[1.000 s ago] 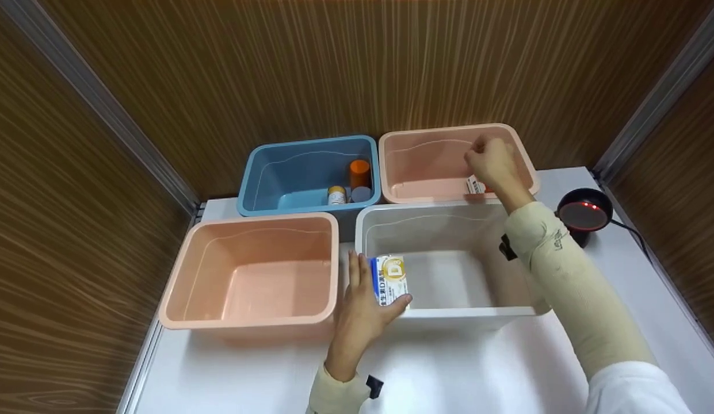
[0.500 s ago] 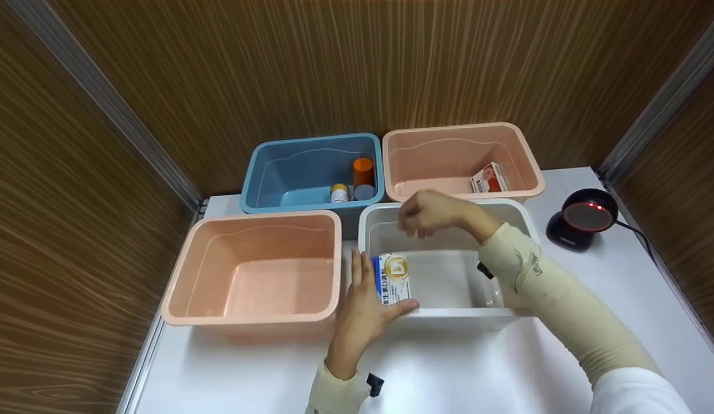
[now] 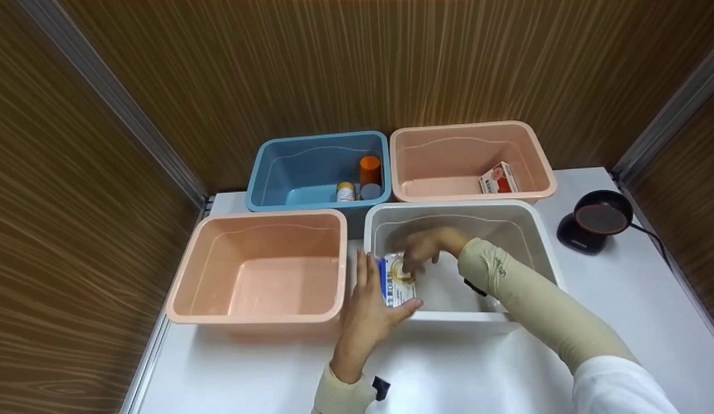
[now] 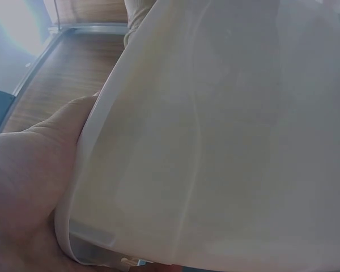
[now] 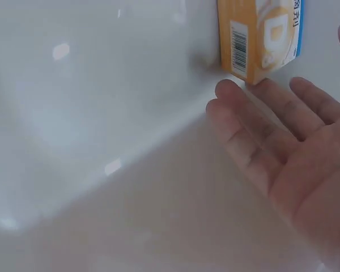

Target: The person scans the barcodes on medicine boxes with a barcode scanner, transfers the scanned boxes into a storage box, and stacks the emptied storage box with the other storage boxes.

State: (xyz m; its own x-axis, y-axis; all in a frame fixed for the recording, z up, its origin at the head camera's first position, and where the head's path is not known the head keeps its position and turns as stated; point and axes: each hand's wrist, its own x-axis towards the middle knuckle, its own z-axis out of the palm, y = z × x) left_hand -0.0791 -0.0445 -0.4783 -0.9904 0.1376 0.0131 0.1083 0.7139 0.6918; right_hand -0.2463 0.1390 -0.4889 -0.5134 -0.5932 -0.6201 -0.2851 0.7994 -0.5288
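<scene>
Inside the light grey bin [image 3: 483, 214], a white, yellow and blue medicine box [image 3: 398, 292] marked with a large D stands at the left end. My right hand [image 3: 421, 248] reaches down into the bin above this box. In the right wrist view its fingers [image 5: 266, 113] are extended, with the tips right at the box's lower corner and nothing held. At the bin's front left corner my left hand [image 3: 365, 322] rests on the outside, fingers straight along the left rim and thumb across the front rim. In the left wrist view the palm [image 4: 28, 187] lies against the bin wall.
A blue bin [image 3: 264, 172] holds an orange bottle [image 3: 369, 169] and other small bottles. The back right pink bin [image 3: 443, 187] has a red and white box [image 3: 498, 179]. Another pink bin [image 3: 264, 287] stands at left, a black scanner [image 3: 598, 221] at right.
My right hand has moved from over the back right pink bin, leftward and down into the grey bin to the medicine box. The left hand stays at the corner. The scanner's red lights have gone off.
</scene>
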